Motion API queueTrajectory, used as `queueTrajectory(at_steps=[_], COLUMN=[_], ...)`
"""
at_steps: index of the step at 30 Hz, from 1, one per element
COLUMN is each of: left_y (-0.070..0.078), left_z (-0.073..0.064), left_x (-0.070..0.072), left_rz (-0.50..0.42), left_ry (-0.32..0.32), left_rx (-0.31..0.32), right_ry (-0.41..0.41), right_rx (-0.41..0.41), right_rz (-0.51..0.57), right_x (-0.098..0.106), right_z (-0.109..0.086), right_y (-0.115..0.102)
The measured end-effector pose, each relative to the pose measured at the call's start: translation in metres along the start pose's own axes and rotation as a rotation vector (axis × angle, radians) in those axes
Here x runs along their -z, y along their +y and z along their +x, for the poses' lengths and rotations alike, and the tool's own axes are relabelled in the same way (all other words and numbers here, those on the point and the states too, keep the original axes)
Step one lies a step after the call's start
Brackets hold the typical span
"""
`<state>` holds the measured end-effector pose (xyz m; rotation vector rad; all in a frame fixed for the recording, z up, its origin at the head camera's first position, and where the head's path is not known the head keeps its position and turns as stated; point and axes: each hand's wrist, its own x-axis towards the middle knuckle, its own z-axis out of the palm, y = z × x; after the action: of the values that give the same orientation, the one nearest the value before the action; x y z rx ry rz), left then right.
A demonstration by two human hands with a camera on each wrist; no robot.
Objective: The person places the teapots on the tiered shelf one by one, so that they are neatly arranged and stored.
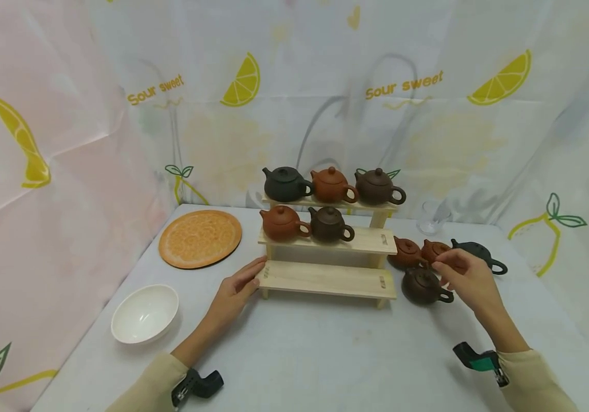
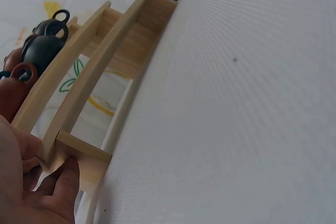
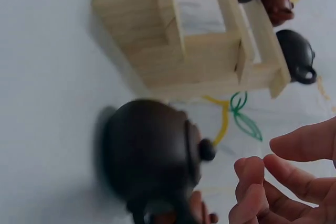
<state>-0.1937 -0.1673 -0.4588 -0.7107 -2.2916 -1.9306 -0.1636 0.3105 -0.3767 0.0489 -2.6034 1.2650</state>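
Observation:
A three-step wooden stand (image 1: pixel 325 279) is in the middle of the table. My left hand (image 1: pixel 236 289) grips the left end of its lowest step, thumb and fingers about the board's corner in the left wrist view. Near the lid of a dark brown teapot (image 1: pixel 422 286) at the right, my right hand (image 1: pixel 466 280) hovers with loosely bent fingers and nothing between them; a gap parts it from that teapot (image 3: pixel 152 153) in the right wrist view. Behind stand two reddish-brown teapots (image 1: pixel 406 253) (image 1: pixel 434 250) and a black teapot (image 1: pixel 474 252).
The top step bears black (image 1: pixel 285 186), reddish (image 1: pixel 330 186) and dark brown (image 1: pixel 375 187) teapots. A reddish teapot (image 1: pixel 280 224) and a dark brown teapot (image 1: pixel 327 225) occupy the middle step. Leftward lie a round orange mat (image 1: pixel 200 239) and white bowl (image 1: pixel 145 315); a clear glass (image 1: pixel 430 218) stands back right.

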Motion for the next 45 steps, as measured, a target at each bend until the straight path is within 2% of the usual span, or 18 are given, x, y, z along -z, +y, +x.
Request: queueTrajectory(at_steps=[7, 15, 19, 23, 30, 35, 45], left_y=[-0.001, 0.001, 0.001, 0.001, 0.0, 0.0, 0.002], left_z=[0.0, 0.0, 0.001, 0.001, 0.001, 0.0, 0.001], left_x=[0.0, 0.0, -0.001, -0.001, -0.001, 0.0, -0.001], left_rz=[-0.007, -0.003, -0.007, -0.004, 0.013, 0.007, -0.003], left_ry=[0.001, -0.003, -0.005, -0.003, 0.001, 0.0, 0.001], left_rx=[0.001, 0.003, 0.007, -0.002, -0.008, 0.004, 0.012], right_ry=[-0.004, -0.144, -0.173, -0.198, -0.238, -0.225, -0.171], right_rx=[-0.108, -0.207, -0.248, -0.246, -0.254, -0.234, -0.185], right_rz=[-0.059, -0.007, 0.025, 0.089, 0.293, 0.309, 0.346], right_x=[0.007, 0.012, 0.013, 0.012, 0.007, 0.006, 0.02], right_z=[-0.014, -0.019, -0.019, -0.02, -0.018, -0.019, -0.019], right_y=[0.025, 0.041, 0.045, 0.048, 0.052, 0.046, 0.027])
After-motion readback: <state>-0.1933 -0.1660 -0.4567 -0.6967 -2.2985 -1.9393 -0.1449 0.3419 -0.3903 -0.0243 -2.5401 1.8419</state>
